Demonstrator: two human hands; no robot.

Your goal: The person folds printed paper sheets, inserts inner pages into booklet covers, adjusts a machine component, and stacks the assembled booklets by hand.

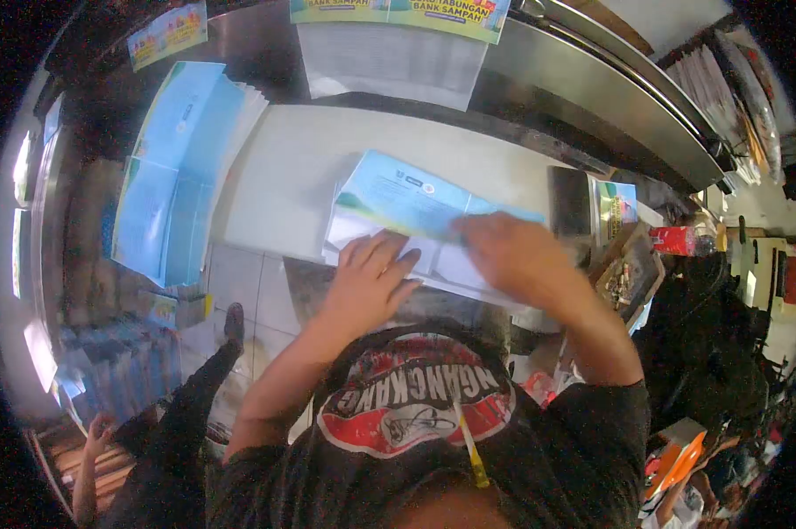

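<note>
A blue printed paper cover (407, 189) with green and yellow edging lies over white sheets (451, 260) on the pale worktop. My left hand (371, 278) rests on the white sheets, palm down, fingers spread. Slightly blurred, my right hand (513, 256) presses on the cover's lower right part with its fingers bent and drawn together. Whatever may be inside those fingers is hidden.
A tall stack of blue covers (173, 176) stands left on the pale worktop (283, 176). Behind is a stack of printed sheets (389, 57). A red-labelled bottle (676, 241) is at right. Another person's hand (98, 434) shows at lower left.
</note>
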